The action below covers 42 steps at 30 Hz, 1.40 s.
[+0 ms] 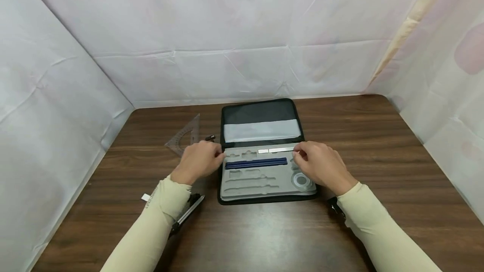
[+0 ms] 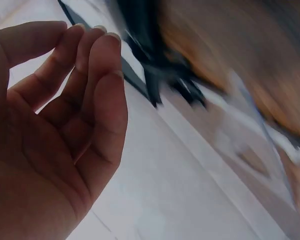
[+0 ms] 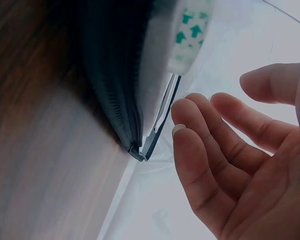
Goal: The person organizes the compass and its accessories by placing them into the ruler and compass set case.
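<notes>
An opened black zip case holds a grey moulded tray. Blue pencils lie side by side in it, below a slim silver-white strip. At the tray's lower right sits a round clear disc. My left hand is at the case's left edge, fingers loosely bent and nothing in them in the left wrist view. Over the tray's right side, my right hand has its fingertips by the strip's end. The right wrist view shows its thumb apart from the fingers, with nothing between them.
A clear set square lies left of the case, with a small dark object beside it. Under the left forearm is a black item with a pale edge. White sheeting surrounds the wooden table.
</notes>
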Tool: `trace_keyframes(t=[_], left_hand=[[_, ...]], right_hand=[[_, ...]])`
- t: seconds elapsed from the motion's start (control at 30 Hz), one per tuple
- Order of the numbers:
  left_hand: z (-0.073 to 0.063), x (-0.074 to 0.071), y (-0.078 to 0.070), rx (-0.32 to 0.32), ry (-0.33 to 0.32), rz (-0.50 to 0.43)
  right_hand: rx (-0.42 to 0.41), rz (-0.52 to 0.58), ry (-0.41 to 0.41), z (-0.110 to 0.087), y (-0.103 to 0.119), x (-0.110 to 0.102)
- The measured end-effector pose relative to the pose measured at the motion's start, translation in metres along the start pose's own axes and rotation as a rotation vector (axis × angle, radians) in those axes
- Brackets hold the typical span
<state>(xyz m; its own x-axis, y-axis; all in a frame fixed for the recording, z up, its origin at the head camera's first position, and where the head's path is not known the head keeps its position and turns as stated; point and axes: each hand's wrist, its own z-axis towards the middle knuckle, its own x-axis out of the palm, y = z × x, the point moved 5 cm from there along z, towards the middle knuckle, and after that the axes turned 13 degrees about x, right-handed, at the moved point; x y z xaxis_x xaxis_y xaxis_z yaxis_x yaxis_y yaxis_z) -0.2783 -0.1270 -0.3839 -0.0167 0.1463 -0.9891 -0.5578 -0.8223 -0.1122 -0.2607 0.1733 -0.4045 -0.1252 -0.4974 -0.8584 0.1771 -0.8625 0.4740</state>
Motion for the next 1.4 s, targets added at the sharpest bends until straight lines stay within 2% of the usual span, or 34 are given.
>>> trace_keyframes(t=[0.17, 0.33, 0.47, 0.6, 0.87, 1.0, 1.1, 1.23, 1.4], left_hand=[[-0.024, -0.01, 0.022, -0.024, 0.021, 0.008], [-0.047, -0.018, 0.039, -0.02, 0.129, 0.007], [-0.062, -0.018, 0.05, -0.039, 0.185, -0.015], [-0.07, -0.015, 0.057, -0.062, 0.202, -0.019], [-0.072, -0.002, 0.065, -0.105, 0.247, -0.047], [-0.071, 0.001, 0.066, -0.11, 0.232, -0.041], [-0.067, 0.002, 0.062, -0.081, 0.214, -0.028], [-0.06, 0.003, 0.048, -0.025, 0.154, -0.004], [-0.048, 0.002, 0.025, 0.063, 0.019, 0.038]], right_hand=[[0.003, 0.0, 0.01, 0.0, -0.002, 0.0], [-0.001, 0.001, 0.01, 0.0, -0.002, -0.001], [-0.008, 0.003, 0.005, 0.001, -0.002, -0.002], [-0.006, -0.001, 0.007, 0.0, -0.002, -0.003], [-0.002, 0.001, 0.009, 0.0, -0.003, -0.001], [0.002, -0.002, 0.017, 0.001, -0.002, 0.0], [0.007, -0.006, 0.025, 0.0, -0.002, 0.0], [-0.002, -0.004, 0.039, -0.001, 0.001, 0.001], [-0.035, 0.002, 0.022, -0.003, 0.008, 0.001]])
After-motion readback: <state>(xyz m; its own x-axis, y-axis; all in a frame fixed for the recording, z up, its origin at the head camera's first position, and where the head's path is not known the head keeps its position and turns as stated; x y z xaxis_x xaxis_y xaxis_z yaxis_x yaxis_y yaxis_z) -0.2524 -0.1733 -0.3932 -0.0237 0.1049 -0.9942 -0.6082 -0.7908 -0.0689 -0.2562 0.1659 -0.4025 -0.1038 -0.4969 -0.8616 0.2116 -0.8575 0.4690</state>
